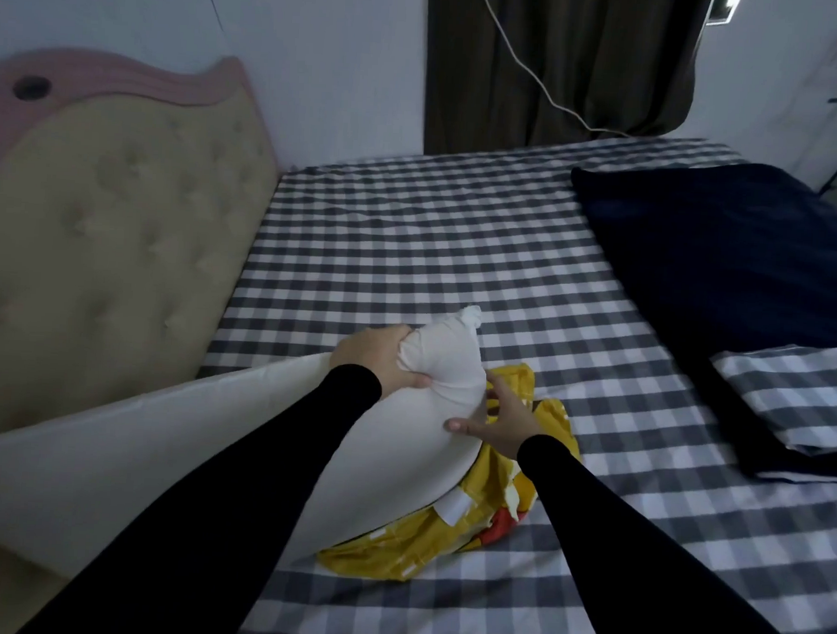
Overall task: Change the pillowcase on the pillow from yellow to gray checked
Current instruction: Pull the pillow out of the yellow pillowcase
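Checked-sheet bed (411, 229) with tufted headboard (102, 213). Left hand (375, 358) grips a corner of the bare pillow (157, 448); right hand (498, 418), fingers spread, rests against it above the shed yellow pillowcase (444, 526). Next: fetch the folded gray checked pillowcase (800, 395) lying well apart on the navy blanket (725, 245).

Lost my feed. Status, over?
Left hand grips bare pillow; right hand open against it. Yellow pillowcase off, underneath. Gray checked pillowcase folded, untouched.

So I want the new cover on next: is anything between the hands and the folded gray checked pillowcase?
Nothing visible blocks the way: open checked sheet lies between. But the left hand grips the bare pillow, and the right hand is at the yellow pillowcase; the gray checked pillowcase rests on the dark blanket.
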The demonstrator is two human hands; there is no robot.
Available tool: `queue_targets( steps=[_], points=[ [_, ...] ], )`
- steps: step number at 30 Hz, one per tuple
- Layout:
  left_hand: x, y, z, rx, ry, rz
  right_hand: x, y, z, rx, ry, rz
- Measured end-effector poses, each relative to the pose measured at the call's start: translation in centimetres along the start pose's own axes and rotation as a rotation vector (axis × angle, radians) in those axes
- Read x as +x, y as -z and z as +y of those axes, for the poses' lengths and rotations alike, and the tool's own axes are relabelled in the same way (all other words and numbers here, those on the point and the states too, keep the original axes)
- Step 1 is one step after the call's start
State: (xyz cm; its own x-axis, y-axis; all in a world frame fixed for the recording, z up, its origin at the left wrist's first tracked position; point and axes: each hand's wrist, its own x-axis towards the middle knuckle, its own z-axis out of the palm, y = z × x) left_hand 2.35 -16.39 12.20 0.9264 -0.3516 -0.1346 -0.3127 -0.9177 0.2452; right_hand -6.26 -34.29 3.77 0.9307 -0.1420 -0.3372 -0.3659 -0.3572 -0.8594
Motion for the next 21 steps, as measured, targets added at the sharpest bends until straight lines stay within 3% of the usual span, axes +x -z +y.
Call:
queue_targets(
  steps=[4,9,12,18,21],
  points=[
    [-0.6,4.4,-1.1,-0.153,-0.008,0.108,0.1,-0.4,-0.9,-0.014,-0.065,-0.069],
    [-2.3,11.0,-2.2,-0.426,-0.023,0.343,0.5,-0.1,-3.9,0.203,0.041,0.157],
    [-3.8,14.5,-2.8,-0.587,0.014,0.467,0.7,0.0,-5.4,0.412,0.008,0.209],
    [-7.4,17.5,-6.1,-0.680,0.075,0.528,2.5,-0.4,-7.3,0.612,0.009,0.404],
    [-9.2,17.9,-8.2,-0.713,0.101,0.557,3.0,-0.6,-8.5,0.612,-0.036,0.377]
  ],
)
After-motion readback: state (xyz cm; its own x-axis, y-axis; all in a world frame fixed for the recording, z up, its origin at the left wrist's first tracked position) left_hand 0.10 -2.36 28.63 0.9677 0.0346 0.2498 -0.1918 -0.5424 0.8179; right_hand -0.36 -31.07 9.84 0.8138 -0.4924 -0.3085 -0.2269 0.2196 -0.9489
